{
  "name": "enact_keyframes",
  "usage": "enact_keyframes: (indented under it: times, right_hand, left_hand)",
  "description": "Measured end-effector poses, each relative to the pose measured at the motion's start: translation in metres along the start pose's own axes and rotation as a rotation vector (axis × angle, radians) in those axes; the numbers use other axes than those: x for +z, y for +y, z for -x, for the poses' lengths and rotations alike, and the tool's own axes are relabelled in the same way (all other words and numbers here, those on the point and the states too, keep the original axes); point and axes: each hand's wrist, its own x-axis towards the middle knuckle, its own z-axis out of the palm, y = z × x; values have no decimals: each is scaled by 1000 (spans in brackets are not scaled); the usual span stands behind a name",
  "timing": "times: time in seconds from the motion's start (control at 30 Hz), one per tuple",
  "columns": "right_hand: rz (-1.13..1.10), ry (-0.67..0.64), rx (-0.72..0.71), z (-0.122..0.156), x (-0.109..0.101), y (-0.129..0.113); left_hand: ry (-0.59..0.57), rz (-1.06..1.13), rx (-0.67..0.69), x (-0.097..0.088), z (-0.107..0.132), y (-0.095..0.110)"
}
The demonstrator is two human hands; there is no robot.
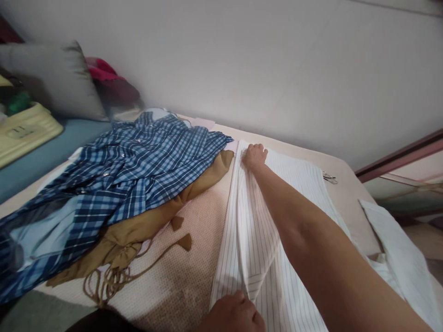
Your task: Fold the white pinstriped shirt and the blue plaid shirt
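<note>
Stretching between both grips, the white striped cloth (258, 230) lies under the right hand (255, 156) at its far end and the left hand (237, 313) at its near end. Fingers of both are curled against it; whether either pinches fabric, I cannot tell. Left of both grips lies a blue plaid shirt (166, 150) over a brown garment (145, 229).

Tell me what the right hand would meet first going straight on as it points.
Right hand: probably the pale wall, past the far edge of the striped fabric; how far off is unclear from this view.
</note>
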Motion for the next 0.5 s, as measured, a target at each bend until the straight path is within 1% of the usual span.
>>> enact_keyframes:
  times: [0.1,0.2,0.27,0.3,0.33,0.4,0.43,0.5]
  right_hand:
    - [-60,47,13,11,-4,5]
    - [-123,98,-28,37,-2,13]
    - [-159,65,-84,59,4,16]
    - [-169,27,-114,69,8,16]
    - [-175,-21,-139,76,12,15]
    - [-180,-127,-158,84,16,12]
    - [-187,-171,-162,84,15,11]
    - [-209,-218,-189,86,4,13]
  left_hand:
    - [23,0,-16,0,1,-1]
    - [97,-41,-18,8,5,-6]
    - [115,-65,20,10,7,-7]
    - [103,-71,38,8,8,-6]
    - [78,-77,43,3,8,-4]
    - [-10,-101,39,-15,9,2]
    - [-70,-117,48,-26,11,5]
    - [-169,-143,113,-52,14,11]
